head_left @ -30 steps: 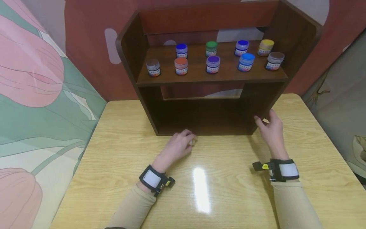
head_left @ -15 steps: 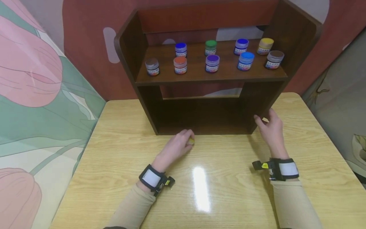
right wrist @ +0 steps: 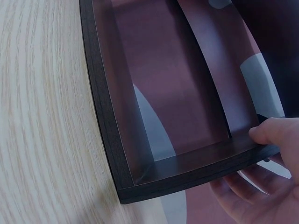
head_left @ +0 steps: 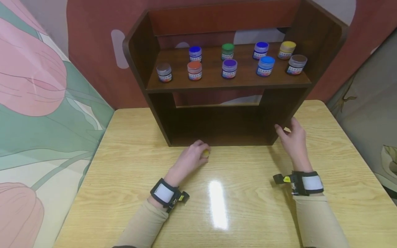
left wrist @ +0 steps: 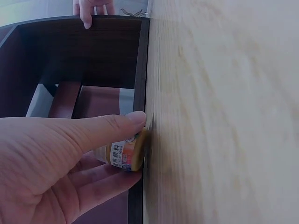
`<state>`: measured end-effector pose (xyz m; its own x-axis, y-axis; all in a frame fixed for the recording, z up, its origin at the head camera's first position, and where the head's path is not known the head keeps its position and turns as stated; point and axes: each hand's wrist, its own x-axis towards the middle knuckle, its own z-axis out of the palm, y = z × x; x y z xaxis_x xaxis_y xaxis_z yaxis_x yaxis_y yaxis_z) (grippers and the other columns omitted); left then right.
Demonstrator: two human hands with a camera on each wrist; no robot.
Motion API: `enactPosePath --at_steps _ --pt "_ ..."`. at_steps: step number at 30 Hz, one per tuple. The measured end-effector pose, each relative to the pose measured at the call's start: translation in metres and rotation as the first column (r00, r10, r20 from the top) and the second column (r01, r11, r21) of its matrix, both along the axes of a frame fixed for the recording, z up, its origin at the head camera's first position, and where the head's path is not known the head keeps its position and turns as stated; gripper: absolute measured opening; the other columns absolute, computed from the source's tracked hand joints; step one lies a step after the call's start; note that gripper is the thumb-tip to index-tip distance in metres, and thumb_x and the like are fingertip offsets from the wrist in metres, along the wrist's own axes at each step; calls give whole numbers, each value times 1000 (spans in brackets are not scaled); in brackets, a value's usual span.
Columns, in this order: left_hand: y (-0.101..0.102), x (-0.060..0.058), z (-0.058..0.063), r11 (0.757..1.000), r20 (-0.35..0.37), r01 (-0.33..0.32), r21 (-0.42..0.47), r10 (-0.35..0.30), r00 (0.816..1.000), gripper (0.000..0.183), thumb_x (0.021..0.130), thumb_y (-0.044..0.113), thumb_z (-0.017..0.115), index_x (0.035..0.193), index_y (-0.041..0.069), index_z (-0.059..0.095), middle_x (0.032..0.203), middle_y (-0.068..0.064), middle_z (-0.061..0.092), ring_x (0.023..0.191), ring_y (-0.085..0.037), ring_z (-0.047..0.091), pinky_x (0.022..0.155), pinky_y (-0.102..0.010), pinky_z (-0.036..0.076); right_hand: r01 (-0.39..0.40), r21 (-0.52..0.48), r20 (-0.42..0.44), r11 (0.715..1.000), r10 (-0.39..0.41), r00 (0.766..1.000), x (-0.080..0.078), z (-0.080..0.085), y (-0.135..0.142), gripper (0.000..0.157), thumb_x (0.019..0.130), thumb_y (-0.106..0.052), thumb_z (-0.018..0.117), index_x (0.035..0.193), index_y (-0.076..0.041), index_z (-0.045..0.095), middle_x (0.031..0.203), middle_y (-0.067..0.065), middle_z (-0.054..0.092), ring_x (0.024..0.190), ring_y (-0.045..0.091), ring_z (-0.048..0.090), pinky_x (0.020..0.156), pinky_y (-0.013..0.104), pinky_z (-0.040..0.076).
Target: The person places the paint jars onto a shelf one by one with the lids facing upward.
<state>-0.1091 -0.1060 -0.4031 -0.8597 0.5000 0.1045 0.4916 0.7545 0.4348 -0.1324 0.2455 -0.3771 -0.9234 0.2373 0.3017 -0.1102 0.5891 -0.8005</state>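
Observation:
My left hand (head_left: 191, 156) pinches a small yellow paint jar (head_left: 206, 153) between thumb and fingers, just in front of the shelf's bottom board. In the left wrist view the jar (left wrist: 125, 154) shows its printed label, its yellowish end right at the tabletop; the fingers partly cover it. My right hand (head_left: 293, 141) grips the right side panel of the dark brown wooden shelf (head_left: 227, 88) low down. In the right wrist view its thumb (right wrist: 273, 132) lies on the panel's inner face, with the fingers round the outside.
Several paint jars with coloured lids stand in two rows on the upper board, among them an orange one (head_left: 194, 71), a purple one (head_left: 229, 70) and a yellow one (head_left: 286, 50). The shelf stands on a light wood table (head_left: 248, 193), before a patterned wall (head_left: 93, 51).
My left hand has drawn slightly left with the paint jar, and more of the jar's yellow shows now. The right hand keeps its grip on the shelf panel.

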Motion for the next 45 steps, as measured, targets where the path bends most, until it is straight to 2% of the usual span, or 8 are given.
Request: enactPosePath --at_steps 5,13,23,26,30,35,42,45 --pt "-1 0 -1 1000 33 -15 8 15 999 34 81 14 81 112 9 66 110 -7 63 90 -18 65 77 -27 59 -1 5 2 1000 1 1000 1 1 0 40 97 -20 63 130 -1 55 124 18 65 105 -5 55 81 2 48" --pt "-1 1 -2 1000 59 -25 9 24 998 34 83 14 80 113 8 66 105 -6 63 86 -15 61 75 -26 56 -4 4 -5 1000 4 1000 0 0 0 40 96 -21 63 129 0 55 122 18 65 101 -10 52 80 1 47" --pt "-3 2 2 1000 94 12 -4 -12 995 36 84 14 79 118 8 65 110 -6 65 91 -16 62 78 -26 57 3 -5 -5 1000 -3 1000 0 -1 0 38 96 -19 63 127 1 56 121 18 66 101 -9 53 79 0 46" --pt "-5 1 3 1000 107 23 -6 -22 994 39 86 12 77 122 9 64 111 -6 64 93 -15 62 80 -27 57 3 6 1 1000 -3 1000 0 -1 0 38 96 -20 63 128 1 55 123 19 66 107 6 60 80 0 46" --pt "-8 0 3 1000 103 26 -5 -25 994 44 86 10 76 127 9 61 114 -6 64 96 -17 62 83 -28 57 -3 17 6 1000 2 1000 0 0 1 40 97 -22 63 130 0 55 125 20 65 112 25 62 80 2 48" --pt "-10 -1 3 999 96 33 -23 -30 995 44 86 10 76 126 9 61 112 -6 65 97 -16 63 84 -29 57 -12 8 -1 1000 12 1000 0 -1 2 41 96 -21 64 129 1 55 125 22 65 112 22 63 79 2 49" --pt "-10 -2 4 997 95 66 -37 -62 994 33 88 11 75 119 9 64 109 -4 66 95 -14 62 84 -28 57 -1 -13 -15 1000 1 1000 -1 -2 0 37 96 -19 63 127 1 57 118 18 66 98 -11 53 79 0 47" --pt "-10 -3 5 997 83 75 -28 -72 994 34 89 12 74 121 9 64 110 -4 66 95 -13 62 84 -27 57 -4 -23 -22 1000 4 1000 -1 -3 1 37 96 -19 64 127 0 57 117 17 65 96 -14 51 79 1 48"
